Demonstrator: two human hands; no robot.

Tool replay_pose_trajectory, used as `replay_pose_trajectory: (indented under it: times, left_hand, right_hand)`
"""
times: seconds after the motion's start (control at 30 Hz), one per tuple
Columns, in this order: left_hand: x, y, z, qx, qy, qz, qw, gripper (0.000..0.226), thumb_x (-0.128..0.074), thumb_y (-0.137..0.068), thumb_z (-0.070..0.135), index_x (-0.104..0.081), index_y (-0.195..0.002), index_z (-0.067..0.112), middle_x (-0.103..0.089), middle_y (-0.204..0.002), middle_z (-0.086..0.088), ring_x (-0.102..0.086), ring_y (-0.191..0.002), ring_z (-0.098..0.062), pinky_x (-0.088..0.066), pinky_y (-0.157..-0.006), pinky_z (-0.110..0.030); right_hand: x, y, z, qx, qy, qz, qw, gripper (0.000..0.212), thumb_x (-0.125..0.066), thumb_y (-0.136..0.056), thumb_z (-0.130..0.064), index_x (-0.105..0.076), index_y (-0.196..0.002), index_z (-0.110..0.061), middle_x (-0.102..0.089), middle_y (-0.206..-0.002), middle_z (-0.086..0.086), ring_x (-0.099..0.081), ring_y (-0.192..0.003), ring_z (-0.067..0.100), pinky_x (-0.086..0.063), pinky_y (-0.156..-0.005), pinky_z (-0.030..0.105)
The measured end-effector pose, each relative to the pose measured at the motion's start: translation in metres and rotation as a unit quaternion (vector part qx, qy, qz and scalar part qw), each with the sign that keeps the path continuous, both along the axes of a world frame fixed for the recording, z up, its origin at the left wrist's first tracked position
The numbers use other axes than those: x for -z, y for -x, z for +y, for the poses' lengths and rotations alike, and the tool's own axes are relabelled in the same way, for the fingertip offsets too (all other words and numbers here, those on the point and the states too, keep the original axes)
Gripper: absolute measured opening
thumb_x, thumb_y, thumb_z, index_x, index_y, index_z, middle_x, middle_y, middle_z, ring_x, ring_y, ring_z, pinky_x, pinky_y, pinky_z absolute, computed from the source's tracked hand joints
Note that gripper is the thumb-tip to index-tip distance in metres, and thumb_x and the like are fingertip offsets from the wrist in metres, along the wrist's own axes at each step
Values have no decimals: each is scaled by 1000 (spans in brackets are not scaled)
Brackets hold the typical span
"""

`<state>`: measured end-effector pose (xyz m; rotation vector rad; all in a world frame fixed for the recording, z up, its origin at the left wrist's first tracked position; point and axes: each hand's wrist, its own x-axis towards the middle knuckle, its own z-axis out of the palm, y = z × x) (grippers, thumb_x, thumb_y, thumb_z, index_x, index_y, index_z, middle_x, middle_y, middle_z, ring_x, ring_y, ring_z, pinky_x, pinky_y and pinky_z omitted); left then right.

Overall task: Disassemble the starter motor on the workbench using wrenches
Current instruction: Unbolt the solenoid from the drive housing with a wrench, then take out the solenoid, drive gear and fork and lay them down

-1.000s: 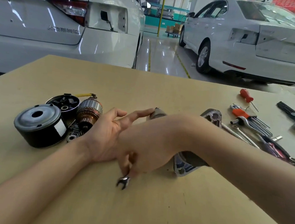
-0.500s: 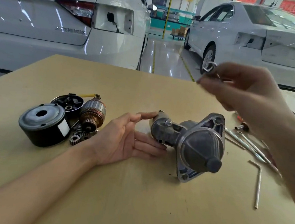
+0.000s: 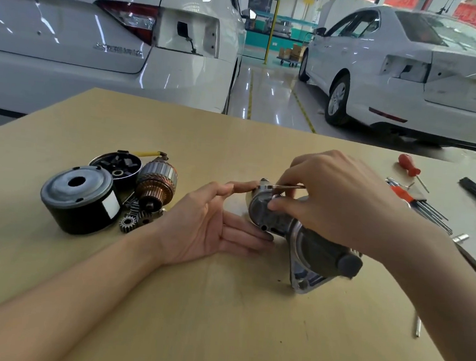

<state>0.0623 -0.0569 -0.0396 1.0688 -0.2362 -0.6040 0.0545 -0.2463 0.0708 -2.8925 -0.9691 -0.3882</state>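
The grey starter motor housing [image 3: 311, 244] lies on its side in the middle of the workbench [image 3: 218, 322], nose cone pointing toward me. My right hand [image 3: 335, 200] is over its far end and pinches a thin wrench [image 3: 286, 186] laid against the top of that end. My left hand [image 3: 207, 223] lies palm up beside the housing, fingers straight, fingertips touching its left end. Removed parts sit at left: a black field casing [image 3: 76, 203], a black end cap [image 3: 115, 165], a copper armature [image 3: 157, 186] and small gears [image 3: 128, 224].
Tools lie at the right edge: a red screwdriver [image 3: 409, 166], a set of hex keys [image 3: 419, 202], a socket [image 3: 460, 237] and a loose hex key [image 3: 418, 325]. Two white cars stand beyond the bench's far edge.
My right hand picked a small wrench off the bench, lifted it high, then came down onto the housing's far end. My left hand stayed open by the housing.
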Motion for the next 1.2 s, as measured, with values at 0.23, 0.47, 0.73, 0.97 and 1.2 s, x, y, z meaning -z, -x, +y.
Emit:
replay_pose_trajectory:
  times: [0.23,0.47,0.73,0.97,1.2]
  left_hand:
    - [-3,2,-1,-4,4,5,1000,55,-48,-82,45,-46,-135,28,-65,-107,-36,-66,-102,-44,-56,-82,-44]
    - [-6,5,-2,-4,-3,-5,1000,51,-40,-90,40,-41,-138,24,-66,-106,-34,-68,-99,-41,-56,-83,-43]
    - [-16,10,-10,-78,-148,-104,980,43,-48,-83,32,-49,-126,27,-72,-88,-26,-72,-77,-37,-59,-68,-38]
    - [-31,16,-8,-252,-120,-223,934,23,-73,-76,30,-74,-97,21,-58,-50,-6,-48,-38,-16,-46,-42,-25]
    - [-38,25,-20,-254,-34,-220,941,16,-80,-66,27,-78,-80,19,-70,-74,-7,-62,-61,-14,-44,-42,-21]
  right_hand:
    - [7,9,1,-3,-47,-17,999,16,-60,-86,-31,-73,-85,-20,-66,-86,3,-60,-74,24,-52,-66,40]
    - [-11,14,-12,-101,-239,88,962,4,-78,-67,-34,-75,-70,-33,-59,-52,1,-45,-46,17,-35,-44,30]
    - [-9,-3,-16,-96,-307,155,934,15,-83,-61,-35,-77,-74,-32,-61,-53,2,-40,-52,29,-29,-48,23]
    - [-10,-2,-13,-98,-294,163,937,18,-77,-57,-39,-76,-74,-32,-55,-50,2,-34,-47,10,-26,-45,17]
    - [-6,-4,-11,-126,-275,167,938,15,-78,-63,-29,-76,-78,-30,-62,-52,-16,-39,-44,7,-30,-45,15]
